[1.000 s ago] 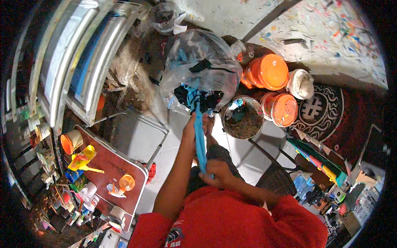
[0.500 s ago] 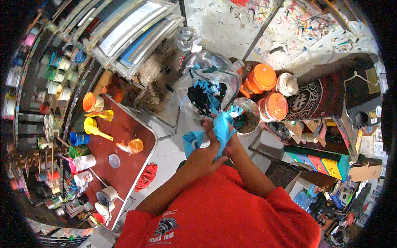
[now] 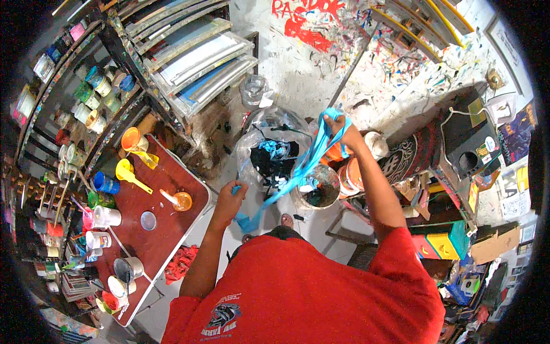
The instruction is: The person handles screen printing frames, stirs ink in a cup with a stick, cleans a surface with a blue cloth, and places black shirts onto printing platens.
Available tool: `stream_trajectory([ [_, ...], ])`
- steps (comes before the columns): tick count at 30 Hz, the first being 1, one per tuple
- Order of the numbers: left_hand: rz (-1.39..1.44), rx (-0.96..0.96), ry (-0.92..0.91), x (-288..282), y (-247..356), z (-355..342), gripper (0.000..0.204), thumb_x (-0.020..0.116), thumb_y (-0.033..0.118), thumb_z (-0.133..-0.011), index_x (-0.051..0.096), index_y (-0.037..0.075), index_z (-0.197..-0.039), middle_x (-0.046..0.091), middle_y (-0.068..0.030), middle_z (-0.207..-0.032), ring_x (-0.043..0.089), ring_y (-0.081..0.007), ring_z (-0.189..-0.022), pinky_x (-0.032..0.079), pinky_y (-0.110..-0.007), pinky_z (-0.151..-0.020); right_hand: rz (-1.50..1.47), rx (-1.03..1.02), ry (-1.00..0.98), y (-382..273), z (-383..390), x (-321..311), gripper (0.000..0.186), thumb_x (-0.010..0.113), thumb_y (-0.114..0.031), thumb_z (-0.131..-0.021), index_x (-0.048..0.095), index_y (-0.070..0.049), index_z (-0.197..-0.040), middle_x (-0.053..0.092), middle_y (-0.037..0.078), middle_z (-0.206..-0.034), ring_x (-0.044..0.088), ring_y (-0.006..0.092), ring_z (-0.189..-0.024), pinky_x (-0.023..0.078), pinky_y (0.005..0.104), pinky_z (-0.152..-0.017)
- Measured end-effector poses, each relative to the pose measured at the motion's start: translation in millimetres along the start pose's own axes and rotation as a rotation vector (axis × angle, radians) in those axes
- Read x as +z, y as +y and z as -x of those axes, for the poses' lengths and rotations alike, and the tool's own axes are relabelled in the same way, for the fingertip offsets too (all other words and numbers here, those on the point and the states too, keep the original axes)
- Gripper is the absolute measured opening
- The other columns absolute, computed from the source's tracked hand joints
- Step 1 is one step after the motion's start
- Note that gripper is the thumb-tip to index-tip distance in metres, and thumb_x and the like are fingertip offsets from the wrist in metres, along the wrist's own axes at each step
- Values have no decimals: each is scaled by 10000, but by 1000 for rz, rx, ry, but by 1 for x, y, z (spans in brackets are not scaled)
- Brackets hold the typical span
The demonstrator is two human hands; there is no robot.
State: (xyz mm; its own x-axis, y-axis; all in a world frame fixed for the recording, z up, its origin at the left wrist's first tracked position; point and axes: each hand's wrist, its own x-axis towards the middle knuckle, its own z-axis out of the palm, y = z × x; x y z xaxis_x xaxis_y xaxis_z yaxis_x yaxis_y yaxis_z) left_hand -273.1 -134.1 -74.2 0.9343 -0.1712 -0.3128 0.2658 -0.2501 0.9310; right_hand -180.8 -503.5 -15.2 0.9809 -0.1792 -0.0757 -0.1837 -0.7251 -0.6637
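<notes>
Reference: 12 o'clock is the top of the head view.

Far left, at 10 o'clock from the left hand [image 3: 230, 198], paint containers [image 3: 102, 84] stand on a rack. The red-brown table [image 3: 157, 235] follows, carrying a yellow ladle [image 3: 126, 173] and, at 9 o'clock from the same hand, an orange cup [image 3: 183, 200]. At 7 o'clock, beside the table, a red cloth [image 3: 181, 265] lies crumpled on the floor.

Left grip: fingers curled, a patch of blue fabric pinched between them. The blue cloth [image 3: 309, 163] also shows at 5 o'clock, just below this hand; the hand hides the link between the two portions.

From there the cloth runs in a long, loosely twisted band toward 2 o'clock. In the view it crosses in front of the right side of a clear plastic bag [image 3: 243, 155], open and filled with dark and blue scraps, and the near-left edge of a round bucket [image 3: 336, 198].

Right grip: the right hand [image 3: 346, 135] is clenched on the upper end of the cloth, with folds bunched above and beside the fingers. The main length leaves this grip toward 7 to 8 o'clock. An orange-lidded bucket [image 3: 350, 176] sits at 6 o'clock from it, a white tub [image 3: 376, 144] between 3 and 4 o'clock, and a multicoloured drawer unit [image 3: 438, 246] between 4 and 5 o'clock, farther off.
</notes>
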Motion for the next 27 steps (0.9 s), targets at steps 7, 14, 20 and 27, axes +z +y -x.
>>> stream_trajectory([
  [7,-180,288,279,48,-34,-86,499,605,364,-820,482,-9,-1128,542,-237,-1085,506,-358,-1029,390,-433,-869,44,-363,-92,-69,-67,-109,552,522,-502,-848,585,27,-708,550,77,-572,547,142,-544,449,339,-527],
  [14,-86,856,142,108,148,-126,786,700,328,-753,293,-29,-1322,357,-281,-1296,345,-395,-1225,267,-438,-1026,-530,-229,-220,-145,-37,-184,393,599,-374,-843,605,14,-900,639,94,-768,620,166,-607,531,252,-576],
  [20,618,633,-293,149,259,-97,279,463,282,-942,545,46,-1067,603,-24,-852,544,-76,-730,462,-255,-606,-676,-371,-344,-145,-1,-150,255,581,-223,-845,557,-33,-1013,615,51,-858,583,143,-758,489,285,-714],
  [27,142,553,22,125,213,-110,358,469,225,-910,497,8,-1194,593,-100,-1021,561,-154,-945,428,-320,-853,-340,-353,-383,-67,61,-147,399,531,-341,-893,606,-11,-1106,628,69,-1037,556,139,-938,437,283,-850],
])
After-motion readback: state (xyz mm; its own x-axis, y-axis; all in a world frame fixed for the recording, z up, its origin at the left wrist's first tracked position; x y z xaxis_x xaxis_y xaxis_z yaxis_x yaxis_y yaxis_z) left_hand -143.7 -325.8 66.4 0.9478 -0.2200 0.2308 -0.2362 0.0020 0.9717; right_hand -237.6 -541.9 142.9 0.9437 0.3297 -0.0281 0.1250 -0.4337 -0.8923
